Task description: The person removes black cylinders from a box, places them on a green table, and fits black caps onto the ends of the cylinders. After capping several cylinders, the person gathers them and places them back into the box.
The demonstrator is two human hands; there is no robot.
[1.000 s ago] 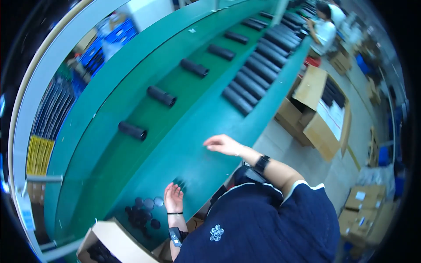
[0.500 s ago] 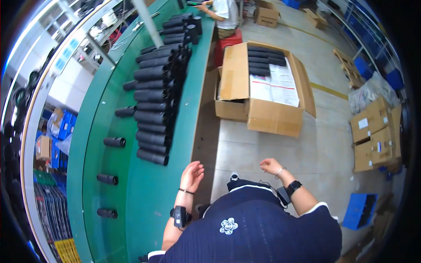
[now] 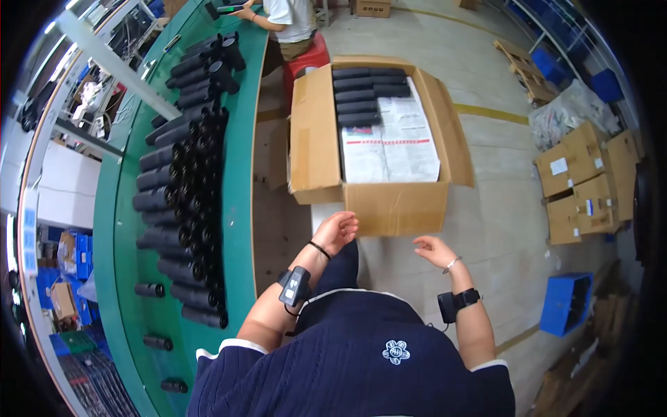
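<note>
My left hand (image 3: 336, 232) is in the air before the near left corner of an open cardboard box (image 3: 397, 210). Its fingers are loosely bent and hold nothing. To the right, my right hand (image 3: 435, 251) hovers just short of the box's near right corner, empty, with relaxed fingers apart. Inside the box, rows of black cylinders (image 3: 356, 96) lie at the far end, on white printed paper (image 3: 392, 163) that covers the nearer part. A long pile of black cylinders (image 3: 158, 200) lies on the green workbench (image 3: 240, 174) at my left.
Single black cylinders (image 3: 158, 343) lie along the bench's left side. A person (image 3: 288, 21) sits on a red stool (image 3: 306, 59) at its far end. Cardboard boxes (image 3: 594, 201), a blue bin (image 3: 566, 304) and a wooden pallet (image 3: 521, 69) stand on the right.
My view has turned and come closer to the open box. Both hands have moved toward its near side, the left one away from the bench edge. They remain empty.
</note>
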